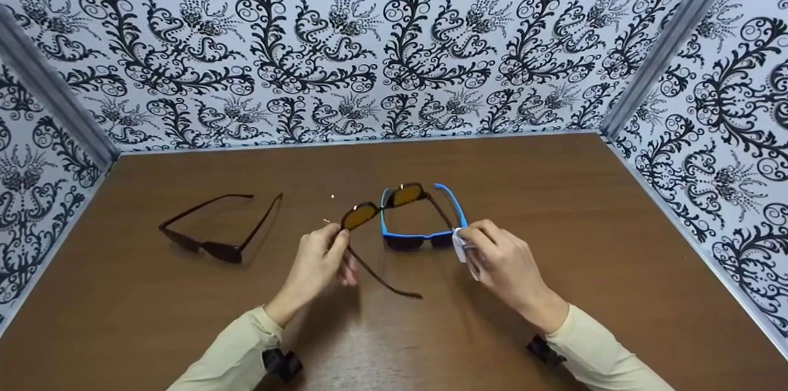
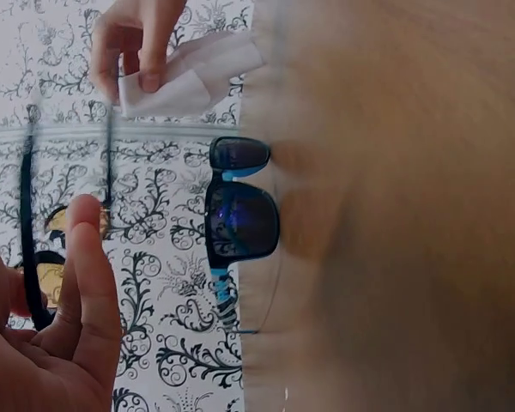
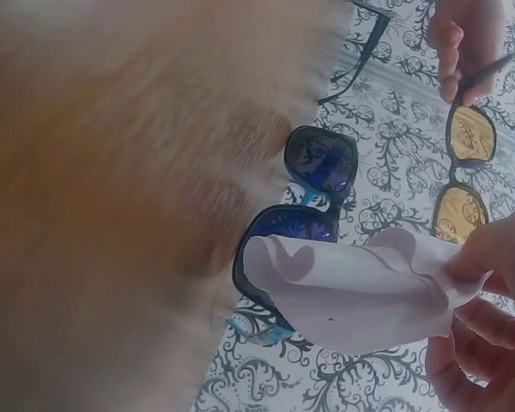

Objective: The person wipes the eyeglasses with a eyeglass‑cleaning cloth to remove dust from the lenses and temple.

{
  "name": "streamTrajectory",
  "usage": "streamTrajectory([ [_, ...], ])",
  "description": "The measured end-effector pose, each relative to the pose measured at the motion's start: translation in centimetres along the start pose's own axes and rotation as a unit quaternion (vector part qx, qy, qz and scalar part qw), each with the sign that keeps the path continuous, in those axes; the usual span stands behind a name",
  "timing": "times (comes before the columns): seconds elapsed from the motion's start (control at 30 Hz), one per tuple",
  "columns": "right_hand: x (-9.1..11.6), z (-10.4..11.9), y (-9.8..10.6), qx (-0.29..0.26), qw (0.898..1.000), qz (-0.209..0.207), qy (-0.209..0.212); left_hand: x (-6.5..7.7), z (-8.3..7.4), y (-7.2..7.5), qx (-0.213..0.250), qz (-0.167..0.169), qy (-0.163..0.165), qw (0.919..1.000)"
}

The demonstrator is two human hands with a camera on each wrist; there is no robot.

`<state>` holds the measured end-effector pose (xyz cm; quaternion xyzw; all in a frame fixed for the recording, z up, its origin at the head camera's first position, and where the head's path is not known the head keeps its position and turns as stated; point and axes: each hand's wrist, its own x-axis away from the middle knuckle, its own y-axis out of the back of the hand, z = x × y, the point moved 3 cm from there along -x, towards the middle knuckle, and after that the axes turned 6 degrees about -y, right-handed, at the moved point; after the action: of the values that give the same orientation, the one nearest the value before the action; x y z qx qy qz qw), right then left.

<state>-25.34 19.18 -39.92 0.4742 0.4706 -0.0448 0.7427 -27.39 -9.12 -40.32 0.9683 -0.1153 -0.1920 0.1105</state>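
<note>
My left hand (image 1: pixel 320 258) pinches a pair of dark-framed glasses with yellow lenses (image 1: pixel 406 195) near one hinge, holding them above the table with both temples unfolded. One temple points toward the front; the far one reaches to my right hand (image 1: pixel 508 262). A crumpled white cloth (image 3: pixel 352 296) is pinched between my right thumb and fingers. The far temple's end meets the cloth, but whether the fingers grip it too is hidden. Behind and below the raised glasses, sunglasses with a blue frame (image 1: pixel 454 199) and dark lenses (image 2: pixel 245 221) rest on the table.
Another pair of dark sunglasses (image 1: pixel 221 251) lies unfolded at the left of the brown wooden table (image 1: pixel 394 348). Patterned wall panels (image 1: pixel 345 58) enclose the table at the back and sides.
</note>
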Motion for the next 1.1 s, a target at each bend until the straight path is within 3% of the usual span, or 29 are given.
streamTrajectory([
  [0.23,-0.2,0.5,-0.3,0.007,1.0,0.005,0.012,0.4,0.0,-0.6,-0.03,0.017,0.05,0.9982],
  [0.4,0.0,1.1,-0.7,0.001,1.0,0.01,0.019,0.8,0.0,-1.3,-0.02,0.083,0.075,0.9935],
  [0.53,0.1,1.9,-1.2,-0.016,0.999,0.021,0.035,1.3,0.2,-2.0,0.07,0.141,0.128,0.9792],
  [0.63,0.0,2.9,-1.6,-0.033,0.998,0.028,0.047,1.6,0.3,-2.4,0.13,0.158,0.177,0.9628],
  [0.8,-0.9,4.5,-2.1,-0.068,0.995,0.035,0.058,1.7,0.2,-3.0,0.155,0.17,0.225,0.9467],
  [0.93,-2.3,5.4,-2.3,-0.073,0.995,0.043,0.055,1.6,-0.1,-3.7,0.152,0.183,0.236,0.9422],
  [1.1,-3.8,6.5,-2.4,-0.044,0.997,0.048,0.036,1.5,-0.9,-4.5,0.153,0.194,0.227,0.9421],
])
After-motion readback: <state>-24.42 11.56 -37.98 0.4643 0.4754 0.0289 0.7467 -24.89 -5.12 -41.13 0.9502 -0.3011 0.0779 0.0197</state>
